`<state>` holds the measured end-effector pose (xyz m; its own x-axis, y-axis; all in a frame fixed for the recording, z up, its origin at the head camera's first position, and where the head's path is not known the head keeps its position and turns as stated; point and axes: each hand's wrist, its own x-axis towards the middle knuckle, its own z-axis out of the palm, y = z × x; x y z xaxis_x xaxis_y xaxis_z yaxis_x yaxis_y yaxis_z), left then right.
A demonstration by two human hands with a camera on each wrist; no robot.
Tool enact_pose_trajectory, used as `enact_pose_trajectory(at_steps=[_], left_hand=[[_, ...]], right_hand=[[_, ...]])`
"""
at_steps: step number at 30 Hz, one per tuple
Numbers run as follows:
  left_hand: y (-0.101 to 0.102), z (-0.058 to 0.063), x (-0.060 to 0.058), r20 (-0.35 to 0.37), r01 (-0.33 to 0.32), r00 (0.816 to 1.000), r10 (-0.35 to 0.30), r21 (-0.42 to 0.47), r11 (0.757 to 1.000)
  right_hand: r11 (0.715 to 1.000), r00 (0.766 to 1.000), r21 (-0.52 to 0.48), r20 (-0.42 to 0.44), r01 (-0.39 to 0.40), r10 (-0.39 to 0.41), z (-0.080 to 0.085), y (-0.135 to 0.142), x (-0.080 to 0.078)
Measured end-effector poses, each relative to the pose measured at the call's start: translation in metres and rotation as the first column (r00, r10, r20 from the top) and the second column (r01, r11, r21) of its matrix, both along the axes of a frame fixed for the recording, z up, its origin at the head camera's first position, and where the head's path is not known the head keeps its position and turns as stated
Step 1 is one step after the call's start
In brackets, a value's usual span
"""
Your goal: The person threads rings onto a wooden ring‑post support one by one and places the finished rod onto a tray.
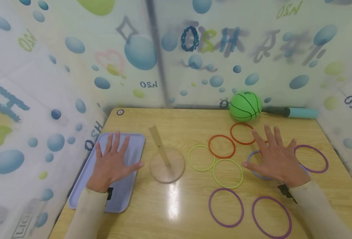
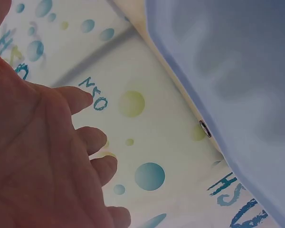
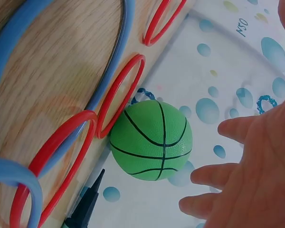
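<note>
Both hands are palm-down, fingers spread wide, nothing held; the left hand [image 1: 108, 167] is over the blue tray [image 1: 137, 142], thumb out toward the wooden post [image 1: 161, 147] on its round base [image 1: 156, 171]; the right hand [image 1: 278, 162] is above a blue ring [image 3: 0, 170] and a red ring [image 3: 50, 145], partly hiding both in the head view — in the wrist views, the left fingers show apart from the tray, the right ones clear of the rings; two yellow-green rings [image 1: 228, 188] lie right of the post; two more red rings sit farther back, near the green ball [image 1: 245, 106]; one purple ring [image 1: 317, 172] is right of the right hand, two more in front; a teal-and-black tool [image 1: 302, 113] lies beside the ball.
</note>
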<state>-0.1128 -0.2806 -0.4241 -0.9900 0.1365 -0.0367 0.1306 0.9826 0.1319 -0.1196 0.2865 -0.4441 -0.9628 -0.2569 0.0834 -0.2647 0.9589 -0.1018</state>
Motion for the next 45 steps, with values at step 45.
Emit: enact_pose_trajectory(at_steps=[45], left_hand=[[0.037,-0.036,-0.011,0.158,0.047,0.973,-0.170,0.582,0.812]], right_hand=[[0.801,0.957,-0.587,0.144,-0.121,0.250,-0.033,-0.038,-0.017]])
